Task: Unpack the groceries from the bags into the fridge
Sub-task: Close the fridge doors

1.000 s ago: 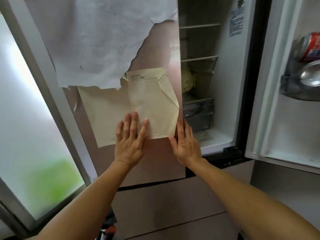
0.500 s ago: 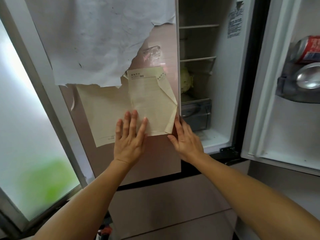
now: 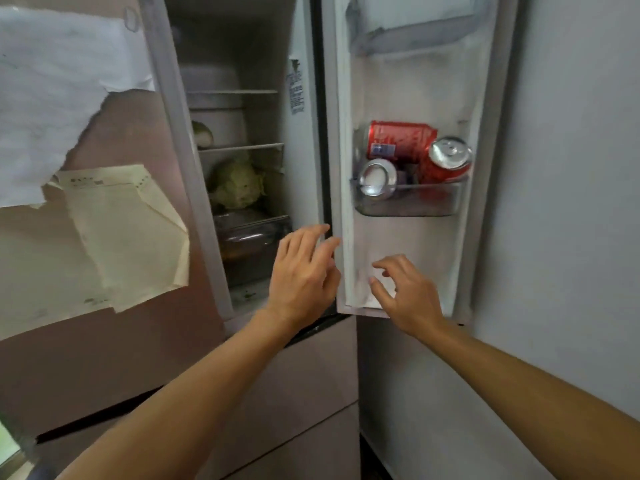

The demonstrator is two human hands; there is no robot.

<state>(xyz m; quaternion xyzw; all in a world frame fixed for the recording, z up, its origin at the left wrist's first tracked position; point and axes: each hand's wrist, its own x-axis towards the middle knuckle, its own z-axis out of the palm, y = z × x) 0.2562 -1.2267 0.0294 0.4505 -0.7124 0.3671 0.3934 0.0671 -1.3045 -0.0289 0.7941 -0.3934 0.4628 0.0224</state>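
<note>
Fingers (image 3: 313, 239) of left hand (image 3: 300, 277) and right hand (image 3: 407, 294) have left the paper (image 3: 131, 237).

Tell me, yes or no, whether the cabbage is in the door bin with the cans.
No, the cabbage sits inside the fridge compartment, while the door bin on the open door holds drink cans.

An open fridge (image 3: 300, 174) was pictured with two bare hands held before it. The left hand (image 3: 301, 271), fingers relaxed, was raised beside the edge of the right door (image 3: 415, 91); the right hand (image 3: 405, 296), fingers loosely bent, was held at its inner face. Cans (image 3: 401, 140) were piled in the door bin (image 3: 408, 204), a cabbage (image 3: 237, 185) was seen on a shelf.
</note>
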